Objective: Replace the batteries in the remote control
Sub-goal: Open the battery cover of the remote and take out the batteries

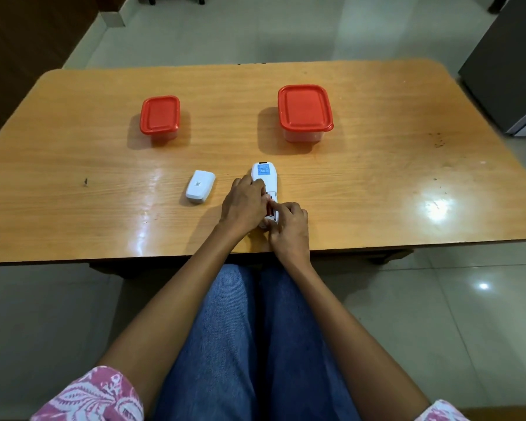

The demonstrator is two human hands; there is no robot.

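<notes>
A wide wooden table (362, 189) fills the upper half of the view, its near edge running across just above a lap in blue jeans (249, 344). Pink patterned sleeves (88, 396) show at the bottom corners.

On the far part of the table stand two clear containers with red lids. The larger container (305, 108) sits at about one o'clock from the hands, the smaller container (160, 114) at about eleven o'clock; the two are well apart.

Near the table's front edge, at centre, lies the white remote control (264, 177), back side up, its long axis pointing toward twelve o'clock and a blue label on its far end. Its battery bay at the near end is uncovered, and a reddish battery (268, 208) shows in it between the two hands.

The left hand (244, 205) rests over the remote's left side, fingers curled together against the body and holding it down. The right hand (289, 226) comes in from five o'clock, its fingers bunched with the tips pressed at the battery in the open bay; whether they actually pinch it cannot be told from here.

The white battery cover (200, 186) lies flat on the table at about nine o'clock from the remote, near it but apart, a small printed code on its upper face.
</notes>
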